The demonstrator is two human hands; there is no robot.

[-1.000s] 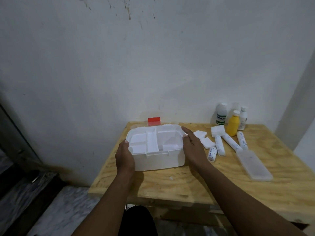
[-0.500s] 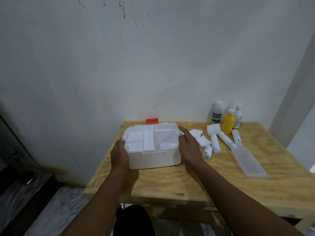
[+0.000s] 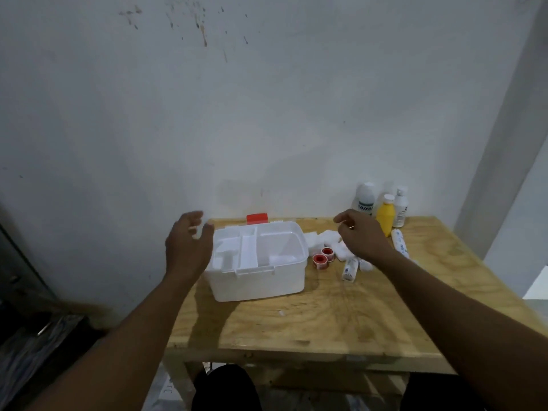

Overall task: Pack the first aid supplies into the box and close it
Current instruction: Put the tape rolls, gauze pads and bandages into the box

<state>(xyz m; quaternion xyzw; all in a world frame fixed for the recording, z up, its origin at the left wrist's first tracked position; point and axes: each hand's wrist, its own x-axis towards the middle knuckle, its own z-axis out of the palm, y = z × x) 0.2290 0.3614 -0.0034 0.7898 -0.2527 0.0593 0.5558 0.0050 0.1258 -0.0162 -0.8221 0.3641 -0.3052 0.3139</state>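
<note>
A white first aid box (image 3: 261, 280) stands open on the wooden table (image 3: 326, 321), with a divided white tray (image 3: 249, 250) inside and a red latch (image 3: 256, 218) behind it. My left hand (image 3: 186, 247) hovers at the box's left end, fingers relaxed, holding nothing. My right hand (image 3: 363, 237) hangs above the supplies to the right of the box, fingers loose and empty. Two red-centred tape rolls (image 3: 323, 256) lie beside the box. White gauze pads (image 3: 318, 237) and rolled bandages (image 3: 350, 269) lie around them, partly hidden by my right hand.
Three bottles stand against the wall at the back right: a white one (image 3: 364, 198), a yellow one (image 3: 385, 215) and a small white one (image 3: 400, 207). Another bandage roll (image 3: 400, 243) lies near them. The table's left edge is close to the box.
Both hands have let go of the box sides and lifted away. The right hand moved right, over the supplies. Two red tape rolls now show beside the box.
</note>
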